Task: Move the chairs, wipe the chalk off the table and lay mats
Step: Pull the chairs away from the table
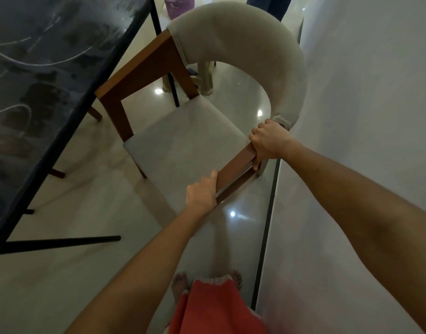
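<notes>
While both hands grip it, chair (183, 141) sits between table (38, 68) and wall (363, 116).

Glossy tiled floor (86, 213), chair (183, 136), chalked table (38, 68)

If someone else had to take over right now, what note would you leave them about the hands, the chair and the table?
Left hand: grips the near end of the chair's wooden armrest.
Right hand: grips the same armrest farther up, by the padded backrest.
Chair: beside the table, close to the wall.
Done: nothing visibly finished; chalk marks cover the table.
Left: move chairs, wipe chalk, lay mats; no mats in view.
</notes>
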